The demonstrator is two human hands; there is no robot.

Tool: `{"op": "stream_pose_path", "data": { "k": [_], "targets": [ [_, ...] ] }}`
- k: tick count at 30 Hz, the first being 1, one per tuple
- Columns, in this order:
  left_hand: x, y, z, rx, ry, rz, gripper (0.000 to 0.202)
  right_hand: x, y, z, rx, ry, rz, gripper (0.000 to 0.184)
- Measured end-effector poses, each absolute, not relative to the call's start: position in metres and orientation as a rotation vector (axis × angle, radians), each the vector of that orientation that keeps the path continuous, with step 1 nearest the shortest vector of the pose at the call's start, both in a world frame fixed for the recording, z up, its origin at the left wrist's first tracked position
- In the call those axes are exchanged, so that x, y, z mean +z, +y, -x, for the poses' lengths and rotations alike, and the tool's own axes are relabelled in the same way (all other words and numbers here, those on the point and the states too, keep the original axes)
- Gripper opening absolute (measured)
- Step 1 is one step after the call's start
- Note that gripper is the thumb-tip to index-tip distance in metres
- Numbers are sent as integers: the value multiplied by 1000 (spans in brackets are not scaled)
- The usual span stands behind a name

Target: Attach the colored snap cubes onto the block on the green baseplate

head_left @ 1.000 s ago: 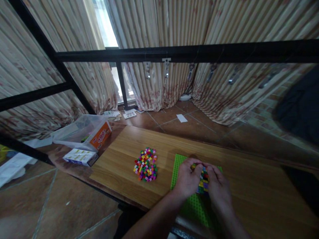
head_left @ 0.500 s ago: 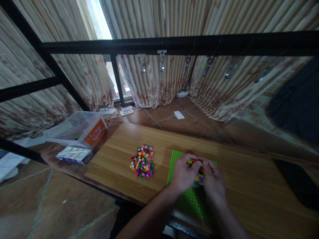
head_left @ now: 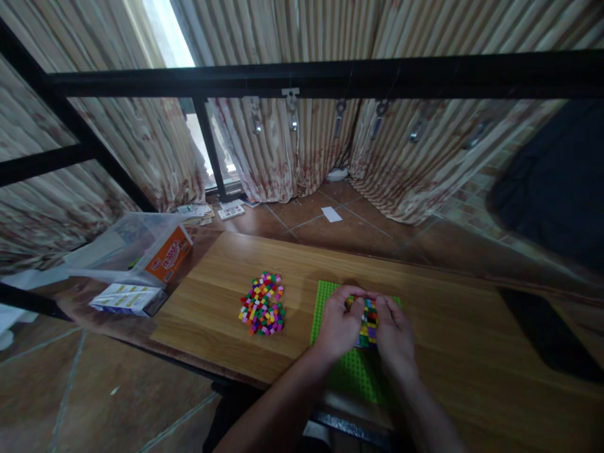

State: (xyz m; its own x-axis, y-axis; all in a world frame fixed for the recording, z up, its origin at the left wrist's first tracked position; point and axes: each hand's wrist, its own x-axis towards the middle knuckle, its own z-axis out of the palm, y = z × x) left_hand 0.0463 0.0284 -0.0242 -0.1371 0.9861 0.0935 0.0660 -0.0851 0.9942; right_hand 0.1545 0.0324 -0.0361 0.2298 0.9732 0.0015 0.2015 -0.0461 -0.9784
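Observation:
A block of small multicoloured toy bricks (head_left: 369, 328) sits over a green studded baseplate (head_left: 352, 376) on the wooden table. Around its left side curls my left hand (head_left: 338, 319), the thumb bent over the top. My right hand (head_left: 395, 328) closes on the opposite side, with its thumb along the upper edge. The fingertips of both hands meet near the block's far edge and hide part of it. Whether the block touches the baseplate cannot be made out. To the left lies a loose pile of small coloured bricks (head_left: 262, 306).
A clear plastic bin (head_left: 127, 248) with an orange label and a white box (head_left: 127, 298) stand left of the wooden tabletop (head_left: 202, 308). A dark flat object (head_left: 550, 330) lies at the right. Across the back runs a black metal bar (head_left: 321, 80) with hanging clips.
The camera view has turned slightly, so the whole scene sits further left. Both hands stay around the brick block, and a little more of its top shows between the thumbs.

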Motion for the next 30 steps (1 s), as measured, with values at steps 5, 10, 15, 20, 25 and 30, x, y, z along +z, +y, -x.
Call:
{"op": "stream_pose_path", "data": {
  "k": [5, 10, 15, 20, 25, 30],
  "targets": [
    [-25, 28, -45, 1358, 1271, -1180, 19, -36, 33, -152, 971, -1093, 1474, 41],
    [-23, 27, -45, 1389, 1272, -1114, 21, -37, 34, -152, 976, -1077, 1488, 43],
    [-22, 26, -45, 1426, 1254, -1109, 22, -39, 34, -152, 977, -1064, 1472, 43],
    [-21, 26, -45, 1455, 1217, -1035, 23, -38, 34, -152, 959, -1060, 1463, 41],
    [-22, 27, -47, 1499, 1151, -922, 22, -38, 34, -153, 955, -1057, 1478, 43],
    [-24, 29, -47, 1502, 1141, -847, 24, -38, 34, -153, 990, -1019, 1476, 42]
  ]
}}
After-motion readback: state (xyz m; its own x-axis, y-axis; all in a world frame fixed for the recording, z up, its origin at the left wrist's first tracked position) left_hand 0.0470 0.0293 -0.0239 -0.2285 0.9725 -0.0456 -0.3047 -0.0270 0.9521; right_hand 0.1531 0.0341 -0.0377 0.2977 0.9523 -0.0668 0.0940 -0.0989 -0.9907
